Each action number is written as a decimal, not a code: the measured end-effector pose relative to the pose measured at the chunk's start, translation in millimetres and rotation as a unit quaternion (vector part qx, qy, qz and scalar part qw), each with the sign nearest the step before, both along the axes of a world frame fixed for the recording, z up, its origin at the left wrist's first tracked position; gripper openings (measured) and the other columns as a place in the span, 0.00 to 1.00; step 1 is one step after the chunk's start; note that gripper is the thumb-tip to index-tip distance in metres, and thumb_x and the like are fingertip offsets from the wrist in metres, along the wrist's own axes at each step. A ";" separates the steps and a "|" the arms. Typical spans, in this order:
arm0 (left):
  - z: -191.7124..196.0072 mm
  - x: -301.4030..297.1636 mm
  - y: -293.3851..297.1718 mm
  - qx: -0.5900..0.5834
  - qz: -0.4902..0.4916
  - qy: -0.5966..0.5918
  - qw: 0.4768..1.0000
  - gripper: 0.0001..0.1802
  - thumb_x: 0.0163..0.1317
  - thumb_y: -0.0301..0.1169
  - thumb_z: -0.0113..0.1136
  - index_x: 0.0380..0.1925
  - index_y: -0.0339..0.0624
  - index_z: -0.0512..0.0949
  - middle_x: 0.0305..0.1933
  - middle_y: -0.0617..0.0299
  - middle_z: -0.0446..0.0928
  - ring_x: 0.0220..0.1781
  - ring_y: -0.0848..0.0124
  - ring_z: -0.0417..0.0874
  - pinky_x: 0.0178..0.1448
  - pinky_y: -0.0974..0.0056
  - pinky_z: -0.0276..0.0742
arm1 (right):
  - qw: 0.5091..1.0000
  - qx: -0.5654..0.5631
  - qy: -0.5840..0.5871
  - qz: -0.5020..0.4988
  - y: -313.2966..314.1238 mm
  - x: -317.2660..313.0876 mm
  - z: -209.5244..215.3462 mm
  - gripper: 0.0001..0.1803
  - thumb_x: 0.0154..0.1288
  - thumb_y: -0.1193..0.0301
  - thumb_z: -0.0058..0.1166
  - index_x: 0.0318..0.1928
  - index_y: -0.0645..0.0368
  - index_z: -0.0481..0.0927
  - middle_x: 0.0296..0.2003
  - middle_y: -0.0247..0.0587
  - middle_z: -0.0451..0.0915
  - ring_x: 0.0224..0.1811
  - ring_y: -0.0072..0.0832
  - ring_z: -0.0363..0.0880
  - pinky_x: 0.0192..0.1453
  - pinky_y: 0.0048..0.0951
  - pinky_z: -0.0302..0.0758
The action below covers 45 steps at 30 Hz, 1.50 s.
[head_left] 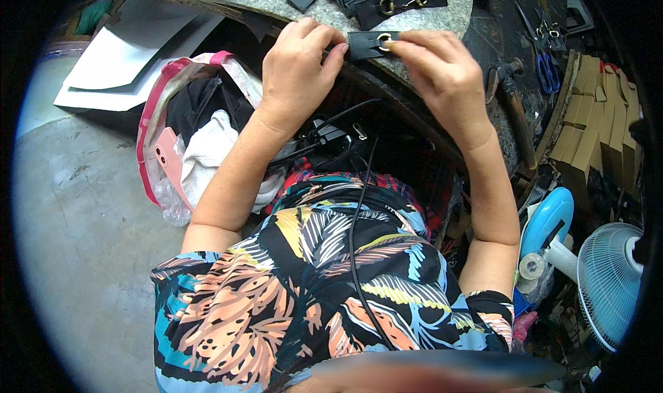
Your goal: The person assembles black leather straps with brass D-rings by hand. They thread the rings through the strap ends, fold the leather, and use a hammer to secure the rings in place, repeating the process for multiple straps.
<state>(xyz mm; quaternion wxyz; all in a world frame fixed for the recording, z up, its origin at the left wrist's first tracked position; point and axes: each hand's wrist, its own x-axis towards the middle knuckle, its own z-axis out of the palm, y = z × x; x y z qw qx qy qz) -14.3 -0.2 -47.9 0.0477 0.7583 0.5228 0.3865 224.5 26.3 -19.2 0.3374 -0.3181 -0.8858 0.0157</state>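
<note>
At the bench's [494,30] near edge, I observe the right hand [445,79] pinching a black strap [362,45] at its ring [380,42], left hand [298,67] alongside, grip indeterminable, further straps [400,7] beyond.

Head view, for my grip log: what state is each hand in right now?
Left hand: closed, apparently pinching the left end of a flat black leather-like strap.
Right hand: closed on that strap, at its gold-coloured metal ring.

Fan [606,281] (round), pink phone [173,166], white cloth [209,155]
</note>
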 end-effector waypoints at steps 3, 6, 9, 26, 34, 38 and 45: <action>1.0 4.8 -1.8 -0.024 0.005 -0.004 1.000 0.05 0.59 0.29 0.70 0.33 0.42 0.84 0.36 0.58 0.82 0.41 0.57 0.83 0.46 0.57 0.80 | 0.999 0.019 -0.038 0.006 2.4 -12.3 -4.6 0.11 0.56 0.75 0.66 0.42 0.55 0.89 0.43 0.35 0.85 0.46 0.35 0.84 0.52 0.36 0.81; 1.6 7.4 -0.8 -0.034 -0.016 -0.057 0.998 0.05 0.60 0.28 0.69 0.35 0.41 0.84 0.35 0.58 0.83 0.40 0.58 0.84 0.45 0.58 0.80 | 0.999 0.005 -0.043 0.009 1.8 -11.6 -7.3 0.14 0.55 0.78 0.66 0.44 0.57 0.89 0.44 0.37 0.86 0.47 0.37 0.84 0.53 0.36 0.82; 3.4 8.8 1.1 -0.062 -0.034 -0.116 0.991 0.06 0.61 0.28 0.68 0.36 0.40 0.84 0.36 0.58 0.84 0.39 0.60 0.85 0.44 0.60 0.81 | 0.999 -0.004 -0.036 0.008 -0.3 -8.9 -8.9 0.14 0.56 0.80 0.66 0.44 0.57 0.89 0.44 0.37 0.86 0.47 0.38 0.84 0.53 0.36 0.82; 5.3 9.8 -1.5 -0.167 0.020 -0.114 0.979 0.09 0.61 0.31 0.70 0.37 0.39 0.84 0.33 0.57 0.84 0.33 0.60 0.87 0.38 0.61 0.82 | 0.997 0.051 -0.055 -0.032 -7.3 -18.7 -16.5 0.18 0.53 0.73 0.68 0.48 0.47 0.89 0.43 0.33 0.83 0.47 0.35 0.83 0.52 0.37 0.78; 7.8 18.9 2.3 -0.026 0.077 0.037 0.996 0.18 0.56 0.35 0.75 0.43 0.46 0.78 0.43 0.58 0.79 0.46 0.57 0.83 0.44 0.55 0.81 | 0.968 -0.228 0.100 -0.025 3.2 22.2 1.4 0.17 0.71 0.73 0.61 0.59 0.59 0.85 0.54 0.44 0.86 0.58 0.33 0.84 0.63 0.32 0.78; 13.7 19.5 5.8 0.051 0.042 0.112 0.992 0.23 0.54 0.35 0.76 0.51 0.48 0.82 0.46 0.60 0.76 0.50 0.58 0.78 0.50 0.57 0.79 | 0.958 -0.212 0.089 -0.170 13.0 55.3 3.6 0.17 0.75 0.72 0.58 0.61 0.58 0.84 0.53 0.42 0.86 0.57 0.28 0.83 0.63 0.29 0.77; 17.8 22.4 13.9 0.052 -0.006 0.152 0.987 0.14 0.54 0.34 0.76 0.42 0.48 0.87 0.46 0.60 0.78 0.50 0.58 0.76 0.53 0.58 0.77 | 0.975 -0.068 -0.053 -0.204 6.0 45.9 -17.4 0.18 0.65 0.60 0.68 0.52 0.52 0.86 0.47 0.40 0.81 0.55 0.42 0.80 0.58 0.41 0.80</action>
